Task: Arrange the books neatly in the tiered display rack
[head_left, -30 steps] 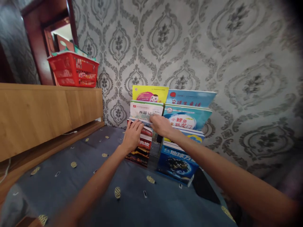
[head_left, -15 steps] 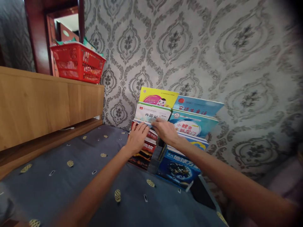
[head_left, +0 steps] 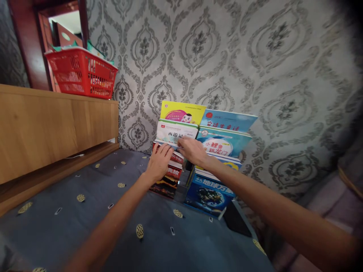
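Books stand in two columns of stepped rows against the wall. My left hand [head_left: 159, 161] has its fingers bent over the top edge of a book in the left column, just in front of a white book [head_left: 172, 133]. At that edge's right end my right hand [head_left: 194, 152] pinches the same book, its fingertips partly hidden. Below my left hand are red books [head_left: 166, 184], and a yellow book [head_left: 184, 112] rises behind the white one. The right column has a light blue book [head_left: 229, 120], a teal book [head_left: 239, 141] and a dark blue book [head_left: 208, 194] in front.
A dark patterned cloth [head_left: 121, 223] covers the surface under the books. On the left is a wooden cabinet [head_left: 56, 128] with a filled red basket [head_left: 82, 73] on top. A black flat object [head_left: 237, 221] lies right of the front book. Patterned wallpaper [head_left: 181, 56] backs everything.
The view has shifted slightly, so the books and basket sit a little further left. Both hands stay at the same book edge, with little visible movement against it.
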Demonstrator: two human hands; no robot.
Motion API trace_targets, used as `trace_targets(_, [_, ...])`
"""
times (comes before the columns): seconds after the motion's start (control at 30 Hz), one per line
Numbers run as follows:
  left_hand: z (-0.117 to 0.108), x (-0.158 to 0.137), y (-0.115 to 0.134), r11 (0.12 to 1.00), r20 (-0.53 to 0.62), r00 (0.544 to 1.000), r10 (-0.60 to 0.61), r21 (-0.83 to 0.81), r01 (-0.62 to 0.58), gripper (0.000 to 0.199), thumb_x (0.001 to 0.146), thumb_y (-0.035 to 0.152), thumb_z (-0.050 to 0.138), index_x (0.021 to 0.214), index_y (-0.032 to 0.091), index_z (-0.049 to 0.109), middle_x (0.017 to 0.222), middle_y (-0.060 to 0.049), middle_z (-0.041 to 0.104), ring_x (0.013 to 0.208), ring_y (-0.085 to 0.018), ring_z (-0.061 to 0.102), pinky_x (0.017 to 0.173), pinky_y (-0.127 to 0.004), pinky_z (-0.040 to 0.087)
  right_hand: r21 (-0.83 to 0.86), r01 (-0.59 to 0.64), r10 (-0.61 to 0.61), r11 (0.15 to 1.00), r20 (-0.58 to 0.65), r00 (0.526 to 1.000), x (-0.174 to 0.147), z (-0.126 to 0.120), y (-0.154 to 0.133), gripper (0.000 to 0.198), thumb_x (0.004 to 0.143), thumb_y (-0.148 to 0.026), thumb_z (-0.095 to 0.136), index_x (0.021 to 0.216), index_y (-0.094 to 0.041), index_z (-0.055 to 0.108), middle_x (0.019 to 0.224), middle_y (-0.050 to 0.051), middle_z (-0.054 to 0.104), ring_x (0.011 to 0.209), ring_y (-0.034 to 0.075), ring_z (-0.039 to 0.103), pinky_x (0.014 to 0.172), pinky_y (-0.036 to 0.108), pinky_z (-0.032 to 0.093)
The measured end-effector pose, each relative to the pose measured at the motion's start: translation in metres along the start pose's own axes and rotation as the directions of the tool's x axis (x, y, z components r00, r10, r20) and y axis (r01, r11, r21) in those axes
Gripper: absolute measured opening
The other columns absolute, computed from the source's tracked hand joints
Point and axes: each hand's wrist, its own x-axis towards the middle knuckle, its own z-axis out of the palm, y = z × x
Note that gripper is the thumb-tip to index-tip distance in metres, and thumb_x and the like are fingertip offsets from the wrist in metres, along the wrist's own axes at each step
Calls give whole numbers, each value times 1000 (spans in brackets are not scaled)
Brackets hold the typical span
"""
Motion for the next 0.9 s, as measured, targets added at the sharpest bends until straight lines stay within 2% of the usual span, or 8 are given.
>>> trace_targets(0.17, [-2,2,0,1000,12,1000,9,-5,-9,44,95,10,42,137,15,56,144,-15,58,142,-26,48,123,-50,29,22,46,-45,999,-41,998,2,4,0,23,100,-28,52,117,-20,67,121,10,72,107,25,68,70,30,43])
trace_targets(0.27, [-7,3,-8,997,1,1000,26,-72,-26,50,92,5,41,139,13,53,144,-15,59,140,-25,48,122,-47,31,71,85,-81,994,-59,995,5,7,2,23,102,-25,49,114,-21,69,118,8,74,106,23,69,71,28,43])
trace_targets(0.37, [-14,7,-27,977,-79,992,-97,-196,80,51,88,2,38,135,11,55,138,-17,62,133,-26,53,115,-44,38,110,122,-115,986,-64,991,5,8,4,26,103,-22,47,108,-21,72,114,7,76,107,22,69,76,28,42])
trace_targets(0.47, [-18,15,-54,909,-117,950,-289,-346,234,42,88,5,37,121,14,63,123,-15,67,116,-25,61,102,-38,47,120,130,-123,984,-68,990,1,6,2,28,105,-26,45,106,-19,72,113,8,76,108,22,69,78,28,43])
trace_targets(0.57, [-18,25,-79,826,-25,931,-364,-471,310,28,90,12,42,101,17,67,103,-9,70,97,-22,65,91,-35,51,101,111,-105,989,-60,993,-5,3,-3,34,107,-32,42,107,-18,73,114,9,76,107,24,70,77,29,43])
trace_targets(0.73, [-15,32,-99,724,168,931,-323,-590,357,18,84,20,52,90,18,68,79,-2,68,76,-18,62,73,-28,51,36,75,-74,997,-19,997,-11,-1,-12,34,105,-35,45,109,-18,74,117,10,73,102,25,70,72,30,44])
trace_targets(0.9, [-17,37,-105,510,327,889,-321,-731,453,20,80,32,57,89,17,67,80,-2,68,73,-17,64,59,-24,52,25,70,-70,997,-13,997,-14,-1,-17,30,103,-28,46,111,-19,73,117,10,71,104,26,68,71,31,46])
